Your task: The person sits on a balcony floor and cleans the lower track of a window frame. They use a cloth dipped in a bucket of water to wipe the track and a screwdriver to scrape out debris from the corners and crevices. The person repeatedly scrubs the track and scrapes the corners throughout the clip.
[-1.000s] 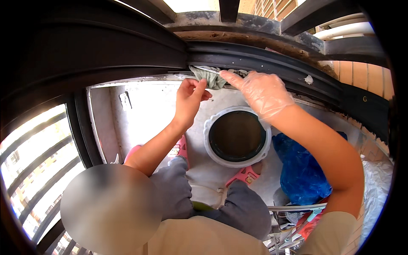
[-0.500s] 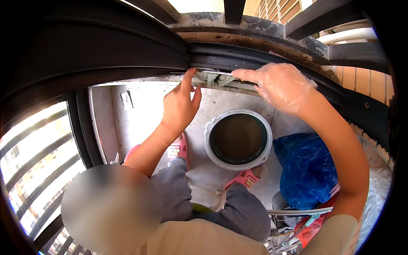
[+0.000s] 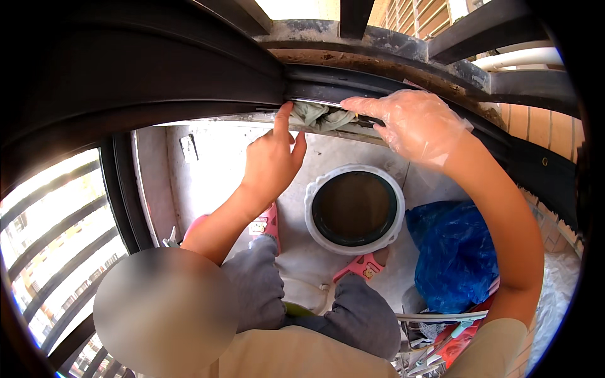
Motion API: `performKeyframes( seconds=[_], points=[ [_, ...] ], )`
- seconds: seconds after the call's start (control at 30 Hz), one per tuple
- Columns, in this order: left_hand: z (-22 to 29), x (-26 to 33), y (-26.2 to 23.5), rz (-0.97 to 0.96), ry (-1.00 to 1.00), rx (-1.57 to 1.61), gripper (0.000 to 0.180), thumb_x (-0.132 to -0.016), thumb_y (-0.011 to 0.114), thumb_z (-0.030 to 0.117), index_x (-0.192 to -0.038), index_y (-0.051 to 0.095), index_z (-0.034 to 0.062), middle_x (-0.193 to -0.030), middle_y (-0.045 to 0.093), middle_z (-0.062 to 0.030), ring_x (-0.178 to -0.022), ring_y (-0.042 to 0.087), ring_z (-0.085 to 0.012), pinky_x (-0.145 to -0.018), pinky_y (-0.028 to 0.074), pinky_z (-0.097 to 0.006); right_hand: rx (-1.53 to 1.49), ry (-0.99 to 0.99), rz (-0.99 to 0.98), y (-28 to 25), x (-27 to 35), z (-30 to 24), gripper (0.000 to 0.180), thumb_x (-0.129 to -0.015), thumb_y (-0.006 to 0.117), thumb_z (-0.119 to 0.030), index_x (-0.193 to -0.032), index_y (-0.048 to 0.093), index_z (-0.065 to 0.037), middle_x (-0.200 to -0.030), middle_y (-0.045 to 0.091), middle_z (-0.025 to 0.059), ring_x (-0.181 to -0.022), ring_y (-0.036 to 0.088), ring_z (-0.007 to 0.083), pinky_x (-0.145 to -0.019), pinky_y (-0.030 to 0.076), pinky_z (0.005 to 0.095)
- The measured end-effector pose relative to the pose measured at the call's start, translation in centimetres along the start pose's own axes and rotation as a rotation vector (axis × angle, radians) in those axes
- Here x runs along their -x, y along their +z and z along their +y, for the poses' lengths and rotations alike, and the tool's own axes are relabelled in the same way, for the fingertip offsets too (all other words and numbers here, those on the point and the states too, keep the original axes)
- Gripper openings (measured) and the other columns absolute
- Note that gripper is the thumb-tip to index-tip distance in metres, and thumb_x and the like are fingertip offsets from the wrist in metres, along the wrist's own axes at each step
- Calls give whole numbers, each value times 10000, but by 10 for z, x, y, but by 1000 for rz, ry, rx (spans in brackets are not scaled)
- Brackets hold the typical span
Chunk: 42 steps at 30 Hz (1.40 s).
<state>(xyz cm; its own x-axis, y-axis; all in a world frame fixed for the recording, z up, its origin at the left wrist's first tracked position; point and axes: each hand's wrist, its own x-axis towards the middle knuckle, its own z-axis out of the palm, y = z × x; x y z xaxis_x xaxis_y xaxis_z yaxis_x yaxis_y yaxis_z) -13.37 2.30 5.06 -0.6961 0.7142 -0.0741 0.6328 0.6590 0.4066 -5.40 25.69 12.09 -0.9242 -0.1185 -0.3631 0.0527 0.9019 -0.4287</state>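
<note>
My bare left hand [image 3: 271, 156] is raised to the dark window track [image 3: 378, 85]. Its index fingertip touches the track beside the corner of the dark sash, with the thumb apart and nothing held. A grey-green rag [image 3: 324, 118] lies bunched in the track between my two hands. My right hand [image 3: 416, 126] wears a clear plastic glove. Its index finger reaches along the track edge just above the rag's right end, while the other fingers curl under. Whatever those curled fingers hold, if anything, is hidden; a small yellowish bit shows beneath the index finger.
Below my hands stands a white-rimmed bucket [image 3: 354, 208] of brown, murky water. Right of it lies a blue plastic bag [image 3: 454, 258], near a rack with red items [image 3: 457, 343]. Dark railings [image 3: 403, 44] run beyond the track. My feet, in pink clogs [image 3: 362, 268], flank the bucket.
The rag bulges higher and looks more bunched between my hands. My left thumb has moved slightly away from the index finger. Both hands stay at nearly the same spots on the track.
</note>
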Motion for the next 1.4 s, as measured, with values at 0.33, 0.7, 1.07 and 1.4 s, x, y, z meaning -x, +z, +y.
performKeyframes(
  seconds=[0.33, 0.7, 1.07, 1.4],
  points=[
    [-7, 17, -9, 39, 42, 206, 159, -801, 619, 58, -960, 622, 50, -735, 644, -89, -538, 617, -232, -499, 493, -324, 150, -75, -66, 4, -26, -9, 586, -815, 533, -12, -1340, 465, -265, -906, 649, 139, -837, 629, 317, -732, 515, 405],
    [-5, 20, -17, -76, 51, 271, 158, -798, 625, 22, -954, 651, 30, -772, 649, -115, -577, 608, -209, -548, 499, -297, 89, 157, -222, 10, -24, -14, 419, -916, 466, -117, -1317, 485, -236, -983, 649, 121, -946, 626, 286, -869, 491, 370],
    [-4, 22, -12, -63, 80, 321, 110, -804, 621, 44, -912, 641, 46, -793, 655, -102, -604, 635, -238, -545, 508, -318, 236, 10, -122, 1, -9, -10, 523, -865, 473, -10, -1332, 474, -243, -963, 649, 120, -912, 642, 292, -815, 523, 383],
    [2, 22, -13, -157, 35, 335, 133, -805, 623, 15, -934, 656, 12, -823, 660, -130, -662, 645, -224, -603, 524, -296, 193, -41, -113, 16, -23, 0, 576, -831, 501, 3, -1339, 468, -267, -943, 648, 137, -882, 646, 302, -755, 537, 396]
  ],
)
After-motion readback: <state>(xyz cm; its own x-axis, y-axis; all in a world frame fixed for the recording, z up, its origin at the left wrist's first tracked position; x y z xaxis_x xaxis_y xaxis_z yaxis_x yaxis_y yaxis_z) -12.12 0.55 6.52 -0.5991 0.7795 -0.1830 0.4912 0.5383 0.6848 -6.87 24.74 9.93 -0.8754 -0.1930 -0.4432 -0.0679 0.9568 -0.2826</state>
